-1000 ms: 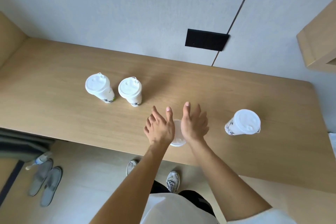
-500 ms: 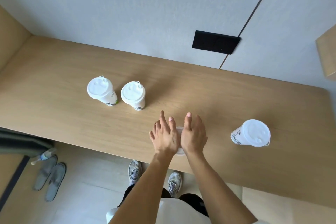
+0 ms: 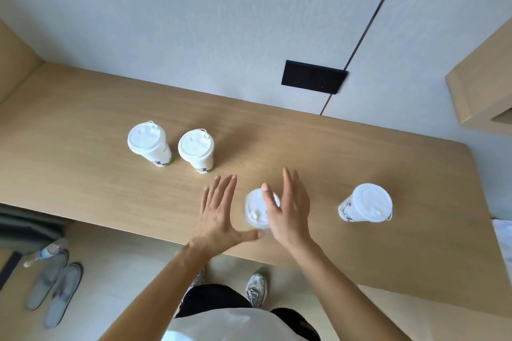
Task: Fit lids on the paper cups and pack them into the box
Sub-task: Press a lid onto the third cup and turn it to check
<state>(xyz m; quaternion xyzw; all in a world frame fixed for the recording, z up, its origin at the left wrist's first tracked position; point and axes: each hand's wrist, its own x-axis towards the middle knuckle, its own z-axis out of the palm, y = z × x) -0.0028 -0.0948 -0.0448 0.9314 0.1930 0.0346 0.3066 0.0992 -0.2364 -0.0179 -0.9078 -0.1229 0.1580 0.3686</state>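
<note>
Only one camera here, the head view looking down, so that's all there is to go on.

There's a long wooden desk against a grey wall, with a black wall plate just above its back edge. Four paper cups on it, all with white lids on. Two stand close together on the left: the far-left cup and its neighbour, nearly touching, both upright with some dark print near the base. Way over on the right is the right cup, well apart from the others.

The middle cup sits near the front edge of the desk, right between the hands. Left hand is splayed flat, fingers spread and not gripping anything, thumb stretched toward the cup's base and looks like it's about touching it. Right hand is also spread out, fingers straight, thumb lying across the top of the lid. Neither hand is wrapped around the cup, both are loose. It's a bit blurry there.

No box that I can pick out. Down on the floor: sneakers under the desk edge, a pair of grey slippers at left, and a plastic bottle lying beside them.
</note>
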